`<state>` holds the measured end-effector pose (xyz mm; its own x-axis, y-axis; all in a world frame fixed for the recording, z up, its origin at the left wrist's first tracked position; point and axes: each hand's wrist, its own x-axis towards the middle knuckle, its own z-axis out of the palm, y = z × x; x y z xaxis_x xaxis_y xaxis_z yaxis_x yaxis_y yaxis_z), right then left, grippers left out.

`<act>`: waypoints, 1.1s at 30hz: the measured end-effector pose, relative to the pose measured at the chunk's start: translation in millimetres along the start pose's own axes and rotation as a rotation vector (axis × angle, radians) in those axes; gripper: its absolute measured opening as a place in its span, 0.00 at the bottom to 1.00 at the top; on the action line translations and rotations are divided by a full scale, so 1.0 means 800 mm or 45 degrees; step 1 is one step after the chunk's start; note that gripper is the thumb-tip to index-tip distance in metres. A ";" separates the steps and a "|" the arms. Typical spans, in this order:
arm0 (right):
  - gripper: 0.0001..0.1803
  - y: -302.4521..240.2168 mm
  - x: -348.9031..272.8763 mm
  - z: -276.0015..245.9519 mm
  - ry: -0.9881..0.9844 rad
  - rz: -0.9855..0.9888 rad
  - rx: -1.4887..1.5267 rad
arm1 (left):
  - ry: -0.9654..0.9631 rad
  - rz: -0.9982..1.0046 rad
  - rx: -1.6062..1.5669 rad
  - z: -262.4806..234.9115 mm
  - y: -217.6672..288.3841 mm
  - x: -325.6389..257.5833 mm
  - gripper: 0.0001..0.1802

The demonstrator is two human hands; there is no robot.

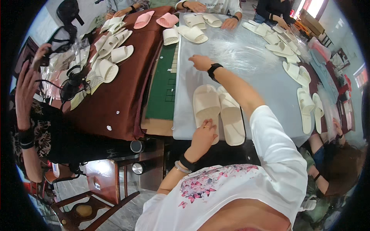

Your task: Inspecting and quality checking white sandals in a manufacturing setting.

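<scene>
In front of me a pair of cream slippers lies side by side at the table's near edge, the left slipper and the right slipper. My left hand is curled on the heel end of the left one, a ring on one finger. Stretched across the grey table cover, my right hand is above its left side, beyond the slippers' toes. Its fingers are bent together, and whatever they may hold is too small to make out. My right forearm passes over part of the right slipper's toe end.
Clear plastic bags lie beyond my right arm. More cream slippers line the right side; others and pink slippers sit on the brown cloth. A green cutting mat lies between. Co-workers' hands surround the table; a wooden chair stands lower left.
</scene>
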<state>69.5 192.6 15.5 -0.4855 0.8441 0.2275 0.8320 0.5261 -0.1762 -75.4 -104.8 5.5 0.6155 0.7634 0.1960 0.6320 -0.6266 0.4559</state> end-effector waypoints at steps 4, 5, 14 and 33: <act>0.13 -0.015 0.009 0.030 -0.254 0.109 -0.159 | 0.036 0.065 -0.024 -0.001 -0.006 -0.004 0.20; 0.13 -0.019 0.005 0.035 -0.117 0.033 -0.158 | 0.042 0.072 -0.025 0.000 -0.006 -0.005 0.20; 0.07 -0.036 -0.002 0.030 -0.145 0.170 -0.203 | 0.034 0.094 -0.029 0.001 -0.009 -0.004 0.22; 0.04 -0.223 -0.356 -0.125 0.100 0.536 1.595 | -0.067 -0.005 -1.371 -0.066 -0.013 -0.033 0.29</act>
<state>86.3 -151.9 77.5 -0.2009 0.9795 -0.0148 0.0847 0.0023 -0.9964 -123.2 -110.5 41.5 0.6503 0.7411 0.1671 -0.0967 -0.1374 0.9858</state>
